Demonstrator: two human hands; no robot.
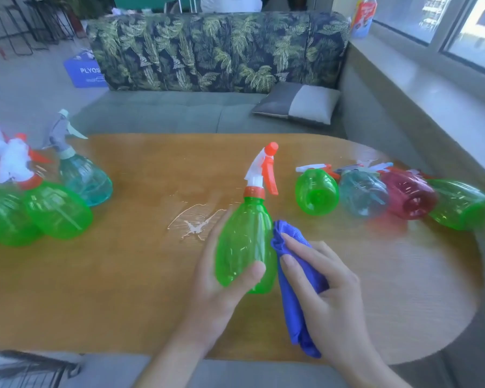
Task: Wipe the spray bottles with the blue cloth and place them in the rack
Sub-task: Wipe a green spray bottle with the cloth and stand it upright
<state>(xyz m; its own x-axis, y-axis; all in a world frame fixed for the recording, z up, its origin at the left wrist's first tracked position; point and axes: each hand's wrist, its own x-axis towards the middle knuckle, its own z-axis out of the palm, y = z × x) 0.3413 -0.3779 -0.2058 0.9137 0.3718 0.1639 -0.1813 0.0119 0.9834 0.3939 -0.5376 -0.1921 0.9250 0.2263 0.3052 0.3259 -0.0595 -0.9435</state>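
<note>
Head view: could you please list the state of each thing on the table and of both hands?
Held green bottle: upright, off the table, gripped by the left hand.
Blue cloth: bunched, pressed against the bottle's side by the right hand.
Four bottles at right: lying on their sides.
Bottles at left: standing upright.
Table: wet patch near the middle.

Held bottle (242, 247) was green with orange-white sprayer; cloth (294, 287) blue; sofa back (216, 51) dark with green leaf print.
</note>
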